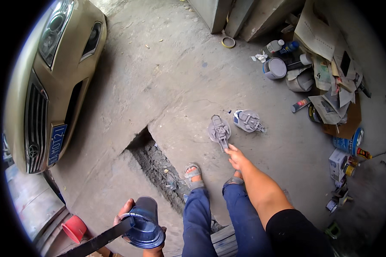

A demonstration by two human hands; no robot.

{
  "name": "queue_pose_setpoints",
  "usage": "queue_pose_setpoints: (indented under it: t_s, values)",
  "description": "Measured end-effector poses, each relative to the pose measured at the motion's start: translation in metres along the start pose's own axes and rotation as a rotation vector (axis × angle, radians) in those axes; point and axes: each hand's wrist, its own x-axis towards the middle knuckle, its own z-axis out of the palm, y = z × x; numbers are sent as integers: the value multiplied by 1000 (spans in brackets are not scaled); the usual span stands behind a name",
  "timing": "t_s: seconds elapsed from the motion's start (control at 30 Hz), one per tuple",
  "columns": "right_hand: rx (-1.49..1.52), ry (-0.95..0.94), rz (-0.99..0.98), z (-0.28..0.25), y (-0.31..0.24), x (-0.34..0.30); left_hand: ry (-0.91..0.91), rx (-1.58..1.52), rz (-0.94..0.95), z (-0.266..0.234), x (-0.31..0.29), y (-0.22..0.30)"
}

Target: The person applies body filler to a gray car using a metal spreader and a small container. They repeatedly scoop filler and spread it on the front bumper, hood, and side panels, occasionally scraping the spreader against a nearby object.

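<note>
Head view shows paint work that looks partway along. At four o'clock, just off the middle, the person's right hand has its grip closed, fingertips pinching the handle of a grey stirring lid. This round, paint-caked piece lies flat as seen from above; whether a can sits beneath it cannot be told. Just beyond, at three o'clock, a second lidded can shows similar fittings, smeared with grey, and is untouched.

At seven o'clock the left hand has its grip wrapped round a dark blue container, fingers showing at its near-left side. A dark flat strip meets it from eight o'clock; whether they are joined is unclear.

As far as can be judged, the container is already open and in hand, its wall coated glossy blue, though how full it is cannot be seen. The grey stirring lid is gripped but well apart from the container. Whatever handling of that lid is intended appears unfinished, and the second lidded can remains to be dealt with, if it belongs to the job.
</note>
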Motion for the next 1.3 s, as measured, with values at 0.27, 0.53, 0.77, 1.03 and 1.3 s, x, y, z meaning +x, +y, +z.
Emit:
queue_pose_setpoints:
  t_s: [0.27,0.53,0.77,1.03,1.3]
  values:
    - [-407,-63,-17,-5,28,-147,-228,-200,152,0,19,64]
    - [-486,-310,-769,44,-192,-499,-574,-330,478,-41,14,210]
    - [-899,-374,-1471,143,-270,-727,-761,-390,556,-74,-3,287]
    - [-998,139,-1614,133,-239,-783,-688,-362,633,-91,2,318]
    - [-1063,451,-2012,110,-194,-803,-634,-471,650,-85,-1,330]
